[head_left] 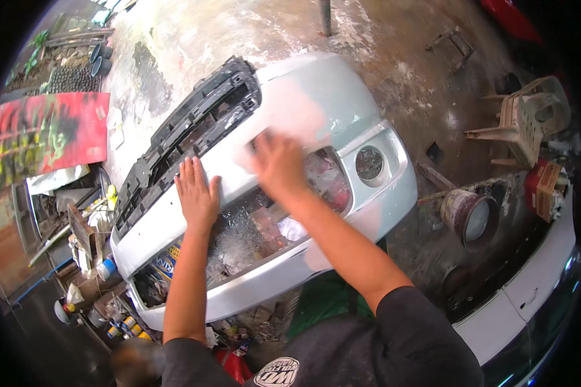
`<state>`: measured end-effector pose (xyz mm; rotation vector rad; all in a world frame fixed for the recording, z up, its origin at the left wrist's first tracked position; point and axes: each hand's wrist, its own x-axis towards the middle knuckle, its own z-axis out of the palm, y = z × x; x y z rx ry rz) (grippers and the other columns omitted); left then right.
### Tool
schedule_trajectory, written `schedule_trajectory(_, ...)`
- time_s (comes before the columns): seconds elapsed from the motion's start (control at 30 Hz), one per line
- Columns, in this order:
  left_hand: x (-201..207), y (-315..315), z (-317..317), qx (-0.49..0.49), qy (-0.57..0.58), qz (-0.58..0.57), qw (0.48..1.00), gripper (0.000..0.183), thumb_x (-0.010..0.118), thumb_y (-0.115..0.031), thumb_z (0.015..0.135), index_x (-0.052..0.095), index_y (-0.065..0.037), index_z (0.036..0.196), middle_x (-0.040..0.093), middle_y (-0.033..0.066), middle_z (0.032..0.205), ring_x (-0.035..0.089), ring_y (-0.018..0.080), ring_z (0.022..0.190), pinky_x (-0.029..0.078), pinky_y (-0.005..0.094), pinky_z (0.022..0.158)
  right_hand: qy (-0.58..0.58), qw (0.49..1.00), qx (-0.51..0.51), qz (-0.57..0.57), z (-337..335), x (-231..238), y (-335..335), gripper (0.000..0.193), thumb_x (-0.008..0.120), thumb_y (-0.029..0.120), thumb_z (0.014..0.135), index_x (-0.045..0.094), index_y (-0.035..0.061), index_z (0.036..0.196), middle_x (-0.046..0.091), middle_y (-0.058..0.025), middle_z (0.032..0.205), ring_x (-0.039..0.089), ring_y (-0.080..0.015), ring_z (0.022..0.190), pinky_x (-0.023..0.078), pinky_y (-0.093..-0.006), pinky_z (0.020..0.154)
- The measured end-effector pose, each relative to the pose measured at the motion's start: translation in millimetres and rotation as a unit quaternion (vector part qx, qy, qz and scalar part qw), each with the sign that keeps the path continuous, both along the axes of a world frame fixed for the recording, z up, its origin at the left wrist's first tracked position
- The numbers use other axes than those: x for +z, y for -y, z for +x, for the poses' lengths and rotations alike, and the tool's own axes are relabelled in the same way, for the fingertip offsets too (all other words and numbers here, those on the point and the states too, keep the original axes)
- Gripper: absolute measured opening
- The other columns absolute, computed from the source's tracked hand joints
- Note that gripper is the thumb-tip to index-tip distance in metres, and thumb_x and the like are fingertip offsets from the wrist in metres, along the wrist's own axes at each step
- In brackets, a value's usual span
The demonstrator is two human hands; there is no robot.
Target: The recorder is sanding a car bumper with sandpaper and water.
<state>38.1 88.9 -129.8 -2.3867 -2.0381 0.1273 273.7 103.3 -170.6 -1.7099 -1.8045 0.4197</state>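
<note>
A white car bumper (239, 300) lies in front of me, with pinkish patches (294, 106) on its upper face and a round opening at its right end. On the bumper's upper bar my left hand (198, 197) rests flat, fingers stretched out. Farther right, my right hand (281, 161) is blurred by motion and closed over a small dark piece of sandpaper (263, 137), pressed to the surface beside the pink patch. Its fingers hide most of the sandpaper. A black plastic grille frame (193, 116) runs along the bumper's far edge.
A plastic chair (519, 119) stands at the right, near a stained bucket (471, 219) and a red box (543, 187). At the left are a red painted panel (77, 129) and cluttered cans and tools. A post (325, 18) rises from the floor at the back.
</note>
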Motion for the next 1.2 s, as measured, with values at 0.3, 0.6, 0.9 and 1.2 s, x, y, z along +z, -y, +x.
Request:
schedule_trajectory(0.3, 2.1, -1.5, 15.7, 0.054, 0.059, 0.04, 0.996, 0.067, 0.055, -0.042, 0.099, 0.041, -0.001, 0.15, 0.046, 0.0195, 0.15, 0.035, 0.0358, 0.146, 0.017, 0.0544, 0.124, 0.092, 0.994, -0.059, -0.033, 38.8, -13.9, -78.1, 0.036, 0.056, 0.02, 0.095, 0.062, 0.0189, 0.13, 0.06, -0.014, 0.131, 0.056, -0.0367, 0.118, 0.047, -0.0565, 0.094)
schedule_trajectory(0.6, 0.3, -0.4, 16.8, 0.061, 0.11, 0.078, 0.989, 0.054, 0.055, -0.025, 0.099, 0.046, -0.001, 0.146, 0.05, 0.0169, 0.144, 0.039, 0.0327, 0.141, 0.019, 0.0533, 0.124, 0.113, 0.987, 0.084, 0.081, 25.2, 2.0, -71.9, 0.036, 0.055, 0.019, 0.095, 0.064, 0.016, 0.13, 0.059, -0.0168, 0.136, 0.055, -0.0359, 0.124, 0.041, -0.0521, 0.104)
schedule_trajectory(0.9, -9.5, 3.9, 9.4, 0.089, 0.199, 0.139, 0.966, 0.05, 0.053, -0.014, 0.098, 0.045, 0.002, 0.146, 0.056, 0.0192, 0.142, 0.047, 0.0342, 0.139, 0.029, 0.0475, 0.122, 0.126, 0.979, 0.13, 0.095, -40.5, 10.3, -74.4, 0.039, 0.058, 0.02, 0.092, 0.064, 0.0172, 0.13, 0.057, -0.0104, 0.142, 0.054, -0.0313, 0.129, 0.043, -0.0538, 0.101)
schedule_trajectory(1.2, -4.6, 7.6, 7.9, 0.092, 0.308, 0.148, 0.935, 0.054, 0.048, -0.029, 0.105, 0.041, 0.002, 0.149, 0.054, 0.0209, 0.144, 0.048, 0.0366, 0.137, 0.03, 0.0476, 0.121, 0.115, 0.975, 0.165, 0.1, -45.8, 13.4, -75.9, 0.035, 0.056, 0.021, 0.095, 0.066, 0.0174, 0.128, 0.059, -0.0127, 0.14, 0.055, -0.0297, 0.127, 0.041, -0.0498, 0.105)
